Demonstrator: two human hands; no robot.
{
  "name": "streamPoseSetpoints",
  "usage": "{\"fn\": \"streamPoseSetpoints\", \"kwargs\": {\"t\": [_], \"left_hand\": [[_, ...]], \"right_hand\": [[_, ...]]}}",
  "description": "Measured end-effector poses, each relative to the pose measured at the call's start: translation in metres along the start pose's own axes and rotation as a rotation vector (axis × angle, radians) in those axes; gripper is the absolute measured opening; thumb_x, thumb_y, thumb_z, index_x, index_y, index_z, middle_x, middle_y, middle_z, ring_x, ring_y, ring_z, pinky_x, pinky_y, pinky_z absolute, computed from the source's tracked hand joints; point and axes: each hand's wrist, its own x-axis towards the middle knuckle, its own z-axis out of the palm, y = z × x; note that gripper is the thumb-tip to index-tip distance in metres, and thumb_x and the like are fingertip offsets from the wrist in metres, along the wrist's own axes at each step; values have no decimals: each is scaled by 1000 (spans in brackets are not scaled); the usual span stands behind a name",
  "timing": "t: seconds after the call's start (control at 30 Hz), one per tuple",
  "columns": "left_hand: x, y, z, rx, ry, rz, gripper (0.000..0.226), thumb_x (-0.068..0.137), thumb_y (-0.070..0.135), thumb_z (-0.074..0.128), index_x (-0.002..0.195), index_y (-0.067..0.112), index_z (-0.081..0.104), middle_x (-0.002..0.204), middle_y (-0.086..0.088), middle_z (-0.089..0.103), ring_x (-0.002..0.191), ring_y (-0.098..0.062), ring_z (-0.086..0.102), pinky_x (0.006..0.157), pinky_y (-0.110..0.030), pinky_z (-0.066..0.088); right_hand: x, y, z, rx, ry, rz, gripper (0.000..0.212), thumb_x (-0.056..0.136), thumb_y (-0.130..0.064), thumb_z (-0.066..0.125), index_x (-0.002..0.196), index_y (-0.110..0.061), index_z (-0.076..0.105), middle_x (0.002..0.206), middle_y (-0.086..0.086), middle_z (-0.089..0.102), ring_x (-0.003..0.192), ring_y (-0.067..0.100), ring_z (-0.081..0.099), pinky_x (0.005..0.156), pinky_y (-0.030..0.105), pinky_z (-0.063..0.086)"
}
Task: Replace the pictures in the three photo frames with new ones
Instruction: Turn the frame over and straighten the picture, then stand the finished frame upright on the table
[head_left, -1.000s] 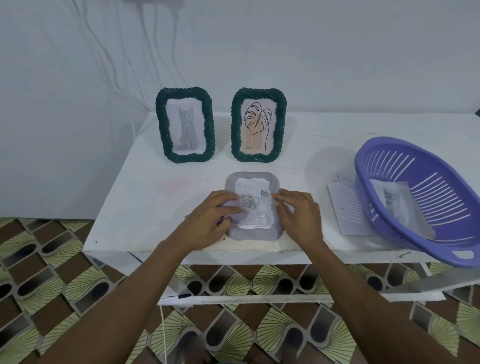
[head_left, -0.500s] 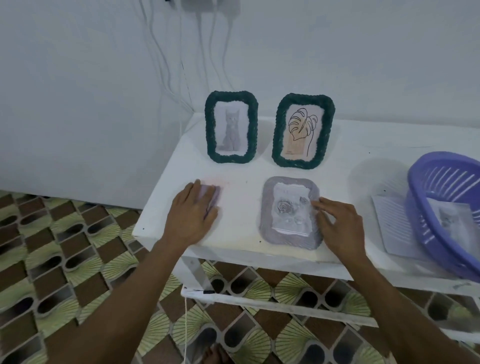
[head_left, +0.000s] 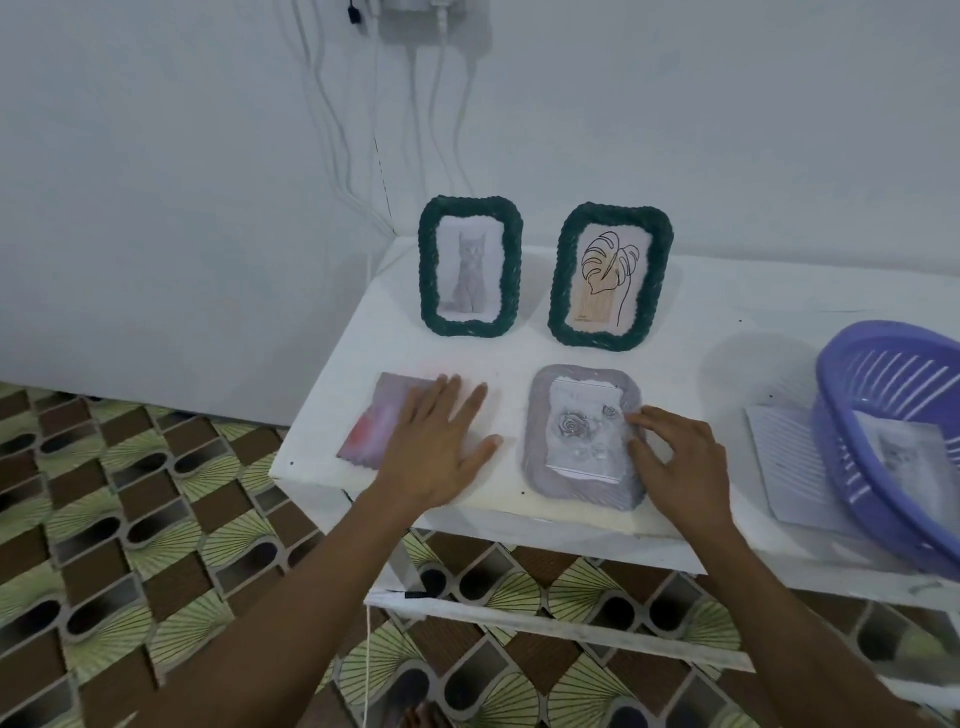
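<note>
Pressing flat with straight, spread fingers, the left hand (head_left: 436, 447) parks the pinkish backing board (head_left: 371, 431) on the table (head_left: 727, 332) – clear of the work. Just beside it the grey frame (head_left: 540, 460) lies face-down, its rose picture (head_left: 582, 431) exposed; the right hand (head_left: 675, 460) curls fingertips onto that picture's right edge, probably to lift it – whether it pinches, I cannot tell.

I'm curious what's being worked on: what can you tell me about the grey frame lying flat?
The grey frame lies flat near the front edge of the white table. It is a rounded rectangle with a ribbed, woven-looking border. In its opening lies a white sheet showing grey roses. Fingertips of the right hand touch its right side, at the sheet's edge.
</note>
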Motion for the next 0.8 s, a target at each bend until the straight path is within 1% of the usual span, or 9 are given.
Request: {"fn": "streamPoseSetpoints", "kwargs": {"t": [0.1, 0.2, 0.27, 0.37, 0.5, 0.57, 0.63, 0.73, 0.8], "left_hand": [[12, 34, 11, -171, -87, 70, 71, 92, 64, 13, 153, 28, 13, 160, -8, 16, 148, -22, 9, 120, -42, 4], [20, 59, 21, -333, -44, 98, 65, 93, 60, 19, 148, 28, 32, 155, -13, 30, 146, -25, 19, 119, -46, 13], [21, 68, 25, -442, 7, 83, 55, 93, 53, 30, 142, 31, 43, 151, -13, 37, 144, -23, 24, 117, -45, 16], [22, 75, 28, -621, 44, 26, 43, 97, 36, 48, 139, 33, 47, 151, -6, 40, 144, -15, 24, 119, -44, 13], [22, 92, 26, -857, 87, -57, 46, 93, 29, 60, 138, 34, 49, 150, 2, 42, 139, -12, 34, 116, -41, 29], [21, 96, 26, -884, 106, -84, 47, 92, 28, 61, 137, 32, 50, 149, 5, 43, 138, -10, 36, 114, -38, 32], [22, 97, 26, -923, 116, -78, 46, 91, 25, 63, 135, 29, 52, 148, 4, 44, 137, -9, 37, 115, -37, 33], [24, 94, 20, -964, 102, -78, 44, 90, 18, 64, 133, 25, 54, 147, 2, 40, 138, -9, 33, 116, -30, 27], [27, 93, 16, -986, 87, -63, 43, 91, 16, 64, 131, 25, 55, 142, 4, 41, 134, -8, 36, 113, -26, 29]], "right_hand": [[-1, -2, 0, -4, -16, -5, 29, 83, -28, 71, 111, -30, 69, 122, -6, 66, 118, 19, 52, 100, 50, 42], [-1, -2, -4, -2, -37, 0, 31, 80, -27, 74, 111, -29, 70, 122, -5, 66, 117, 19, 53, 100, 48, 43], [0, -4, -8, 39, -53, 23, 32, 79, -24, 76, 110, -28, 70, 121, -6, 67, 116, 18, 55, 101, 41, 42], [1, -10, -14, 123, -80, 75, 34, 78, -15, 75, 111, -25, 69, 120, -6, 65, 113, 12, 56, 98, 26, 40], [5, -12, -21, 330, -101, 177, 43, 80, -5, 73, 116, -28, 65, 126, -5, 57, 101, 17, 62, 85, 15, 49], [5, -14, -24, 494, -127, 273, 50, 81, -1, 72, 122, -28, 62, 129, -4, 56, 95, 17, 66, 81, 22, 55], [5, -17, -26, 636, -142, 347, 54, 81, 4, 71, 125, -28, 62, 129, -5, 58, 101, 14, 66, 82, 26, 56], [3, -18, -29, 789, -119, 424, 50, 81, 8, 69, 118, -26, 67, 123, -4, 62, 106, 13, 63, 81, 25, 57], [4, -18, -32, 874, -89, 471, 47, 81, 10, 67, 113, -25, 70, 122, -1, 65, 107, 18, 64, 85, 33, 58]]}}
